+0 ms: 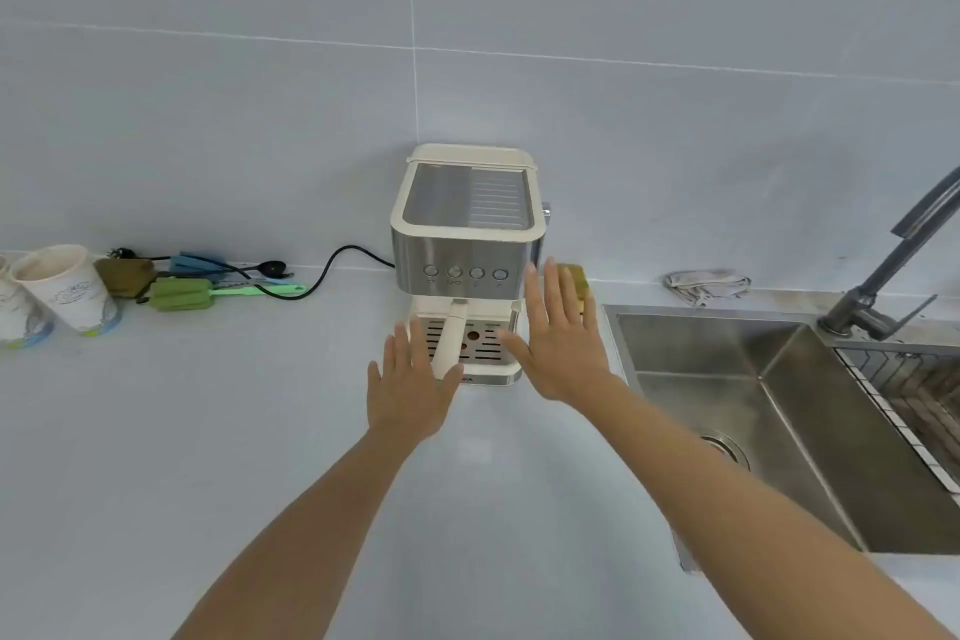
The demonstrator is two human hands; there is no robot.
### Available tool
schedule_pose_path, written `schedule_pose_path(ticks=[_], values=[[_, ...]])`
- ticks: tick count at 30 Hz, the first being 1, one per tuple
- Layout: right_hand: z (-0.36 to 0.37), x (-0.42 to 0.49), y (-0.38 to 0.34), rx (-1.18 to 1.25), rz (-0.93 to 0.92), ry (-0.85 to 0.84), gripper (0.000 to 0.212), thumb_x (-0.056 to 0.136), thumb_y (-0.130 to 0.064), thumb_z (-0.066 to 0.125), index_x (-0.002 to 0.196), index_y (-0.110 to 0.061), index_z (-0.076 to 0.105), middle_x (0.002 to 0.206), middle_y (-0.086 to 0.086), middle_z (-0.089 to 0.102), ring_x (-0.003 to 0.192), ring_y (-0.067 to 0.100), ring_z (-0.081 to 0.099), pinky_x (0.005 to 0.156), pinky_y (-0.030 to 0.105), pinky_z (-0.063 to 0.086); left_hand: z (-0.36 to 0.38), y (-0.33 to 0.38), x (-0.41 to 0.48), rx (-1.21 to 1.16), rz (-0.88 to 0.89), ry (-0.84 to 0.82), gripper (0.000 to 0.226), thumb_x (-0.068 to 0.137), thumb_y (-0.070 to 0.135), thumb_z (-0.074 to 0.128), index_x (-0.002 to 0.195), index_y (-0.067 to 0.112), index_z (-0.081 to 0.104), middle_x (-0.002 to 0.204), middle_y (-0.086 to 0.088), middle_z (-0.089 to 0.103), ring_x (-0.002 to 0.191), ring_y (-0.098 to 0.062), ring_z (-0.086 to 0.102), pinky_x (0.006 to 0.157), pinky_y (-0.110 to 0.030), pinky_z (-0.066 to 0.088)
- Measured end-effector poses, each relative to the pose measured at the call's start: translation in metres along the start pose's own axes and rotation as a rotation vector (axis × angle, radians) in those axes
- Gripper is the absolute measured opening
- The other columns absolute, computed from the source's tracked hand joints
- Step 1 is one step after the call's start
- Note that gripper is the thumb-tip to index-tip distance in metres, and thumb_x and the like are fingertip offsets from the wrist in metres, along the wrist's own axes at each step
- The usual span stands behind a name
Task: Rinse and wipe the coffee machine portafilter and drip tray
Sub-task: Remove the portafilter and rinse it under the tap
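Observation:
A cream and steel coffee machine [464, 234] stands on the counter against the wall. Its portafilter sits locked in place, the cream handle [451, 338] pointing toward me over the slotted drip tray [485, 351]. My left hand [410, 390] hovers flat and empty in front of the tray's left corner, its fingers just beside the handle's tip. My right hand [563, 338] is spread open at the machine's right side, holding nothing. Part of the tray is hidden behind both hands.
A steel sink [769, 411] with a faucet [893, 265] lies to the right, a drying rack [914, 395] at its far side. A grey cloth [706, 285] and a yellow sponge [576, 283] sit behind it. Paper cups [65, 294], brushes [208, 294] and the power cord [332, 270] lie at the left.

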State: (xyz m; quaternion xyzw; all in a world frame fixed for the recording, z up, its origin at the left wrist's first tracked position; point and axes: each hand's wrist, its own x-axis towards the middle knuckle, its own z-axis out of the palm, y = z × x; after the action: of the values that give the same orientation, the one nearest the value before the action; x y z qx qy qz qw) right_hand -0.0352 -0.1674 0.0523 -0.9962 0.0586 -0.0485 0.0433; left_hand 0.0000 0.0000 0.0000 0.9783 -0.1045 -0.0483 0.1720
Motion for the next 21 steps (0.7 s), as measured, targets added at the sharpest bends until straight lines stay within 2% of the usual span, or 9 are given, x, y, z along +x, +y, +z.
schedule_pose_path(ticks=[2, 4, 6, 7, 9, 12, 16, 19, 21], values=[[-0.01, 0.02, -0.005, 0.003, -0.029, 0.053, 0.074, 0.093, -0.057, 0.017, 0.135, -0.019, -0.032, 0.154, 0.01, -0.023, 0.143, 0.028, -0.017, 0.116, 0.046, -0.007, -0.004, 0.005, 0.009, -0.115, -0.064, -0.054, 0.085, 0.092, 0.05, 0.04, 0.146, 0.013, -0.013, 0.158, -0.011, -0.003, 0.145, -0.026, 0.005, 0.114, -0.045, 0.016], [-0.024, 0.044, -0.009, 0.011, -0.057, 0.065, 0.075, 0.094, -0.056, 0.018, 0.141, -0.017, -0.025, 0.154, 0.01, -0.023, 0.143, 0.028, -0.018, 0.116, 0.046, -0.006, -0.006, 0.009, 0.019, -0.279, -0.128, -0.116, 0.087, 0.085, 0.039, 0.055, 0.147, 0.014, -0.002, 0.15, -0.013, 0.024, 0.135, -0.031, 0.032, 0.105, -0.047, 0.034], [-0.031, 0.062, -0.012, 0.001, -0.097, 0.053, 0.074, 0.094, -0.055, 0.018, 0.143, -0.017, -0.022, 0.154, 0.009, -0.023, 0.143, 0.028, -0.019, 0.116, 0.046, -0.007, -0.006, 0.015, 0.025, -0.469, -0.219, -0.194, 0.079, 0.079, 0.029, 0.061, 0.141, 0.017, 0.014, 0.12, -0.007, 0.051, 0.108, -0.03, 0.055, 0.09, -0.043, 0.048], [-0.034, 0.069, -0.013, -0.004, -0.115, 0.037, 0.073, 0.094, -0.054, 0.018, 0.144, -0.017, -0.021, 0.155, 0.009, -0.023, 0.143, 0.027, -0.019, 0.116, 0.046, -0.007, -0.005, 0.018, 0.028, -0.548, -0.265, -0.233, 0.075, 0.078, 0.025, 0.061, 0.139, 0.018, 0.018, 0.103, -0.002, 0.055, 0.094, -0.026, 0.058, 0.085, -0.039, 0.05], [-0.038, 0.085, -0.013, -0.018, -0.144, -0.005, 0.072, 0.095, -0.053, 0.018, 0.144, -0.018, -0.02, 0.155, 0.007, -0.021, 0.143, 0.027, -0.019, 0.116, 0.046, -0.007, -0.004, 0.022, 0.035, -0.636, -0.332, -0.276, 0.066, 0.078, 0.02, 0.06, 0.135, 0.018, 0.026, 0.084, 0.004, 0.049, 0.079, -0.018, 0.053, 0.072, -0.031, 0.048], [-0.04, 0.099, -0.014, -0.037, -0.17, -0.073, 0.069, 0.096, -0.052, 0.018, 0.146, -0.019, -0.017, 0.156, 0.004, -0.017, 0.144, 0.028, -0.016, 0.116, 0.045, -0.006, -0.004, 0.027, 0.045, -0.673, -0.361, -0.301, 0.048, 0.078, 0.015, 0.059, 0.121, 0.015, 0.038, 0.093, 0.0, 0.048, 0.086, -0.021, 0.048, 0.057, -0.026, 0.044], [-0.038, 0.107, -0.014, -0.052, -0.205, -0.074, 0.063, 0.097, -0.049, 0.02, 0.148, -0.019, -0.002, 0.158, 0.002, -0.001, 0.145, 0.028, -0.003, 0.117, 0.046, 0.001, 0.0, 0.03, 0.057, -0.632, -0.379, -0.259, 0.025, 0.083, 0.015, 0.055, 0.105, 0.014, 0.042, 0.088, -0.003, 0.05, 0.077, -0.025, 0.055, 0.064, -0.03, 0.046], [-0.036, 0.109, -0.012, -0.083, -0.245, -0.002, 0.057, 0.097, -0.047, 0.024, 0.146, -0.019, 0.015, 0.155, 0.0, 0.015, 0.142, 0.026, 0.012, 0.116, 0.044, 0.011, 0.007, 0.032, 0.063, -0.564, -0.371, -0.245, 0.019, 0.085, 0.01, 0.049, 0.099, 0.013, 0.038, 0.082, -0.003, 0.049, 0.058, -0.019, 0.056, 0.056, -0.026, 0.042], [-0.033, 0.109, -0.011, -0.103, -0.258, 0.055, 0.054, 0.097, -0.045, 0.025, 0.144, -0.019, 0.02, 0.153, 0.0, 0.02, 0.139, 0.026, 0.018, 0.114, 0.042, 0.016, 0.012, 0.032, 0.065, -0.526, -0.384, -0.234, 0.019, 0.083, 0.006, 0.048, 0.096, 0.013, 0.036, 0.087, -0.006, 0.051, 0.071, -0.025, 0.061, 0.048, -0.026, 0.038]])
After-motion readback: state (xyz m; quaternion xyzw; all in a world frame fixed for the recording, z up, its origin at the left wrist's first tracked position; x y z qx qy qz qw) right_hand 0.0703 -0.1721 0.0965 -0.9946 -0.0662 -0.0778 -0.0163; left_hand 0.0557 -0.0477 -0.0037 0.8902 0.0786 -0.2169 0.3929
